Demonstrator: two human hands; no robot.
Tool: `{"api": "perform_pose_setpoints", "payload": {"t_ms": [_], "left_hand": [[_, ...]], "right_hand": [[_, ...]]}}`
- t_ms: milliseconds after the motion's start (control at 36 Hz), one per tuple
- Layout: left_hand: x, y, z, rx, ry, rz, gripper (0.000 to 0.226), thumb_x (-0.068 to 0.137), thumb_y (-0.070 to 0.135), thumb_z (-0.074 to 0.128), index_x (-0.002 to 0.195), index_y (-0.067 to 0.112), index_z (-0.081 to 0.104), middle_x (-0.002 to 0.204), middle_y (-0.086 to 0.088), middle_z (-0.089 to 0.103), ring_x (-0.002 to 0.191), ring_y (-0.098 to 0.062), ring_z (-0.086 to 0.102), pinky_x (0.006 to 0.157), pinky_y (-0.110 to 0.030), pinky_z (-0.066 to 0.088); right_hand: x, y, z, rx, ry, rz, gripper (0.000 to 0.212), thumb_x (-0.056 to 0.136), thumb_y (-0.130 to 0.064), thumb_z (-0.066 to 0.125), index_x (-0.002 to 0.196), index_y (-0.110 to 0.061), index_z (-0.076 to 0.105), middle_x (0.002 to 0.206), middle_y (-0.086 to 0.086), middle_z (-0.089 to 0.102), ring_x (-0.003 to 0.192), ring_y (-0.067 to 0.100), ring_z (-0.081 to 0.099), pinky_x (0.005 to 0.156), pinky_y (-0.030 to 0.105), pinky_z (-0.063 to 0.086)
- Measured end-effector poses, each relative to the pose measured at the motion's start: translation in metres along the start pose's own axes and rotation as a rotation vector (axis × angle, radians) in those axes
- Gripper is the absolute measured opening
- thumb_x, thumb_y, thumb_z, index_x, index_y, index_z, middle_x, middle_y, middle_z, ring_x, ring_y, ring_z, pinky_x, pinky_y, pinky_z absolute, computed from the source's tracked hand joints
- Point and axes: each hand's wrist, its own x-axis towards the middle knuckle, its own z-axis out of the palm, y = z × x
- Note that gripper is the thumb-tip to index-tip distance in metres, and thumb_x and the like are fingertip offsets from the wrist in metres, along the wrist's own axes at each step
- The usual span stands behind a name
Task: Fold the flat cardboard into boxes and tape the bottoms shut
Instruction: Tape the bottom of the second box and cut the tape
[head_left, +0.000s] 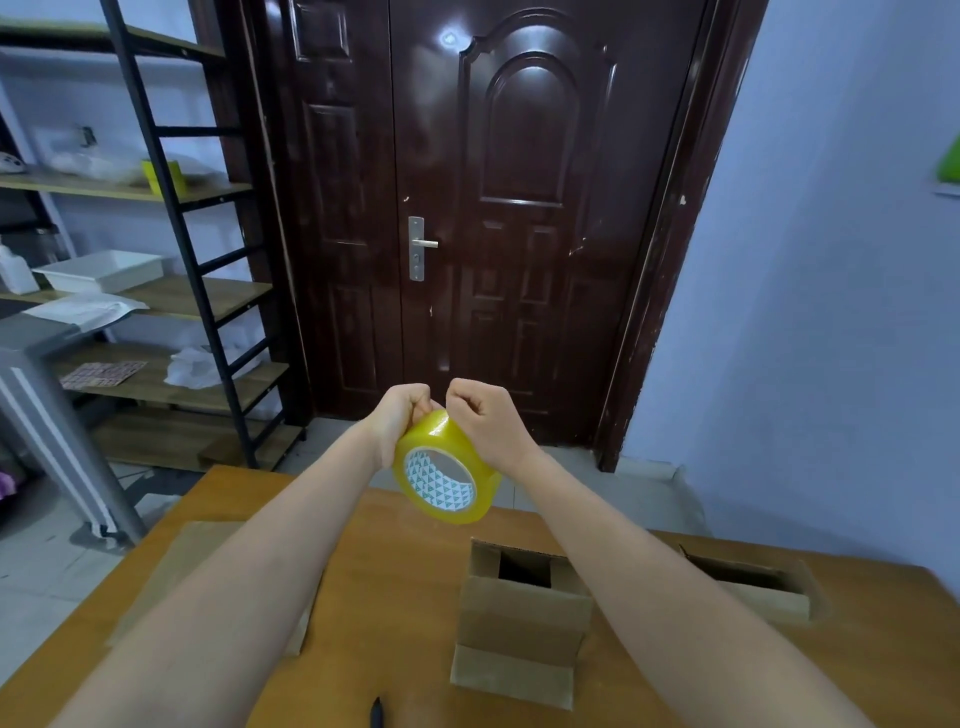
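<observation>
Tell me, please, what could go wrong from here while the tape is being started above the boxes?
The left hand and right hand hold the tape roll in mid-air; if it slips, it could fall onto the open box below. No free tape end shows, so picking for it may take several tries.

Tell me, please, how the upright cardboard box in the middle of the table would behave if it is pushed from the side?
The upright cardboard box looks taller than wide, with nothing visible through its open top, so it would probably be light and slide or tip easily. Its thin walls may flex. The table looks smooth, giving little grip.
</observation>
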Motion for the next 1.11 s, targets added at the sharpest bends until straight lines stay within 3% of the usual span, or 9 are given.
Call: {"api": "perform_pose_setpoints", "payload": {"t_ms": [111,250,361,556,722,861,1000,1111], "left_hand": [[-0.002,0.002,0.002,0.003,0.021,0.003,0.045,0.069,0.002,0.034,0.027,0.017,0.034,0.034,0.004,0.028,0.029,-0.010,0.027,0.035,-0.013,0.028],[-0.001,0.003,0.002,0.015,0.064,0.009,0.052,0.077,0.003,0.032,0.027,0.019,0.031,0.033,0.004,0.024,0.029,-0.010,0.026,0.034,-0.013,0.028],[-0.005,0.006,0.005,0.027,-0.020,0.003,0.061,0.083,0.005,0.027,0.024,0.016,0.037,0.031,0.004,0.030,0.027,-0.009,0.030,0.036,-0.011,0.028],[-0.009,0.009,0.003,0.006,-0.033,-0.034,0.027,0.056,0.011,0.039,0.029,0.016,0.040,0.037,0.004,0.030,0.032,-0.010,0.028,0.040,-0.014,0.029],[-0.003,0.004,0.003,0.008,-0.045,-0.027,0.047,0.075,0.008,0.031,0.030,0.015,0.045,0.037,0.002,0.034,0.031,-0.012,0.033,0.041,-0.015,0.032],[-0.001,0.001,0.005,0.014,-0.048,-0.044,0.040,0.076,0.010,0.032,0.039,0.011,0.047,0.040,-0.001,0.035,0.034,-0.014,0.035,0.048,-0.020,0.032],[-0.002,0.002,0.007,0.030,-0.050,-0.073,0.035,0.074,0.011,0.035,0.040,0.012,0.044,0.040,0.001,0.032,0.034,-0.012,0.031,0.045,-0.018,0.032],[-0.002,0.008,0.010,0.070,-0.065,-0.068,0.043,0.079,0.012,0.035,0.037,0.014,0.044,0.039,0.002,0.037,0.033,-0.012,0.035,0.046,-0.019,0.032]], "right_hand": [[-0.004,-0.002,0.001,0.070,-0.015,0.004,0.019,0.089,-0.011,0.047,0.077,-0.016,0.061,0.074,-0.005,0.059,0.068,0.007,0.050,0.065,0.026,0.042],[-0.004,-0.005,0.000,0.049,-0.005,-0.003,0.024,0.085,-0.018,0.041,0.072,-0.011,0.061,0.072,-0.004,0.058,0.071,0.010,0.052,0.070,0.037,0.045],[-0.002,-0.007,-0.001,0.065,-0.002,0.008,0.025,0.088,-0.016,0.040,0.070,-0.011,0.057,0.069,-0.006,0.055,0.069,0.009,0.048,0.068,0.032,0.041],[0.001,-0.010,-0.004,0.068,0.012,0.030,0.036,0.092,-0.009,0.042,0.061,-0.026,0.050,0.062,-0.012,0.051,0.063,0.004,0.044,0.065,0.028,0.039],[-0.002,-0.011,-0.006,0.077,0.025,0.034,0.033,0.091,-0.005,0.042,0.061,-0.018,0.050,0.061,-0.010,0.048,0.060,0.004,0.042,0.061,0.023,0.037],[-0.005,-0.010,-0.007,0.052,0.042,0.045,0.030,0.088,-0.008,0.042,0.060,-0.017,0.048,0.060,-0.005,0.045,0.060,0.007,0.039,0.059,0.027,0.035],[-0.011,-0.006,-0.006,0.076,0.081,0.057,0.031,0.084,-0.018,0.040,0.063,0.004,0.044,0.060,0.007,0.041,0.059,0.017,0.038,0.057,0.035,0.033],[-0.013,-0.006,-0.009,0.100,0.074,0.017,0.023,0.089,-0.017,0.041,0.074,-0.016,0.058,0.072,-0.004,0.056,0.070,0.010,0.050,0.066,0.030,0.043]]}}
